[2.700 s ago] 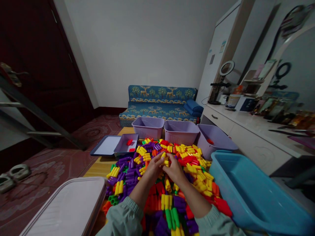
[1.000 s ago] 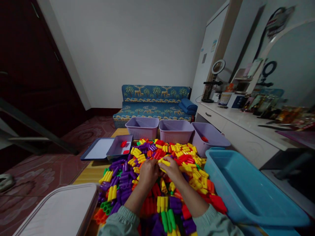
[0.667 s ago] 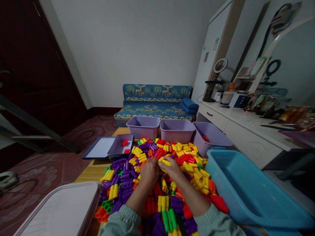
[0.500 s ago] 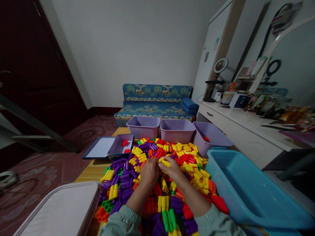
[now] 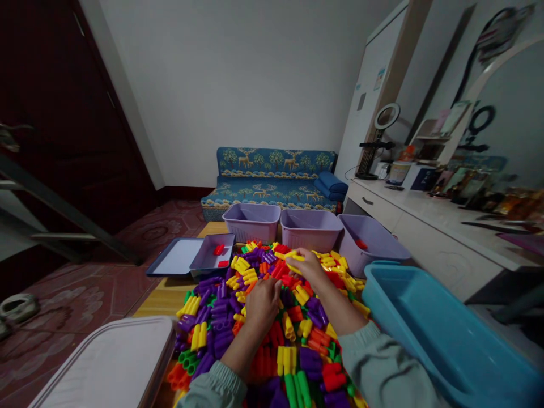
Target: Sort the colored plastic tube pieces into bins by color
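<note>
A heap of plastic tube-shaped building pieces in purple, yellow, red, orange and green covers the table. My right hand is over the far part of the heap, its fingers closed on a yellow tube piece. Nearer to me and to the left, my left hand is low over the heap with curled fingers. Whatever is in it, if anything, is hidden. Under my wrists are yellow pieces and green tubes.
Lilac bins line the table's far side; the right one holds a red piece. A smaller tray with red pieces stands left. A blue tub is at right, a white lid at front left.
My hands were together at a yellow piece and are now apart. The right hand has moved forward with a yellow piece; the left has dropped slightly toward me.
</note>
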A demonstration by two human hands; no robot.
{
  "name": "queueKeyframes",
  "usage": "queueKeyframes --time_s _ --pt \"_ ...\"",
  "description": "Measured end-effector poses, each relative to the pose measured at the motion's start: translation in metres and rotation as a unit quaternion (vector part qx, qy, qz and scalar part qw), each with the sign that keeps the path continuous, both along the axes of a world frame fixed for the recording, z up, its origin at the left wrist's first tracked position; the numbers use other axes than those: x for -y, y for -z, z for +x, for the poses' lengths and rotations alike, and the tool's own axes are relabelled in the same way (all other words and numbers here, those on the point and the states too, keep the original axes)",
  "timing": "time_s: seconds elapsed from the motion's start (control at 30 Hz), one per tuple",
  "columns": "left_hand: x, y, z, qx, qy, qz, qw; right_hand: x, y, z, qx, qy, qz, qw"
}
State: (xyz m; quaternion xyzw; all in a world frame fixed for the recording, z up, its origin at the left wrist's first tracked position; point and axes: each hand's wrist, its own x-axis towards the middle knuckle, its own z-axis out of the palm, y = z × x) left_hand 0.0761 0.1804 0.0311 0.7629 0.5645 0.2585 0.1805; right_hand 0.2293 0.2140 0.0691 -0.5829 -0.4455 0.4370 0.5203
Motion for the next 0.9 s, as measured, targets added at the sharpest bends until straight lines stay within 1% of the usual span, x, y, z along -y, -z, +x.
queueKeyframes --time_s 0.07,0.1,0.2,0.27,0.33,0.43,0.6,0.67,0.77,0.8,0.83,0.9 --pt "0.000 0.000 0.001 0.016 0.009 0.001 1.000 -0.023 -0.012 0.009 -0.030 0.046 0.030 0.998" --pt "0.000 0.000 0.001 0.027 0.018 0.005 0.999 -0.035 -0.017 0.013 -0.026 0.071 0.044 0.996" --pt "-0.001 0.002 0.001 0.043 0.039 0.015 0.998 -0.067 -0.022 0.026 0.069 0.135 0.070 0.986" --pt "-0.002 0.003 0.001 0.043 0.039 0.012 0.998 -0.082 -0.019 0.034 0.133 0.144 0.074 0.978" --pt "-0.002 0.004 0.000 0.048 0.039 0.010 0.998 -0.090 -0.014 0.043 0.175 0.131 0.076 0.973" --pt "-0.002 0.006 0.000 0.062 0.042 0.012 0.997 -0.092 -0.007 0.055 0.239 0.104 0.084 0.962" --pt "-0.003 0.007 0.001 0.057 0.037 0.011 0.998 -0.082 0.001 0.067 0.314 0.081 0.118 0.938" --pt "-0.002 0.005 0.002 0.042 0.038 0.011 0.998 -0.078 0.004 0.070 0.357 0.077 0.130 0.922" --pt "-0.001 0.003 0.004 0.020 0.036 0.012 0.999 -0.073 0.011 0.073 0.439 0.081 0.135 0.884" --pt "0.000 0.002 0.004 0.013 0.034 0.012 0.999 -0.072 0.013 0.074 0.455 0.088 0.134 0.876" --pt "0.001 0.001 0.004 0.006 0.031 0.013 0.999 -0.071 0.015 0.074 0.460 0.094 0.132 0.873" --pt "0.002 -0.003 0.003 -0.006 0.026 0.011 1.000 -0.070 0.019 0.076 0.449 0.102 0.133 0.877"
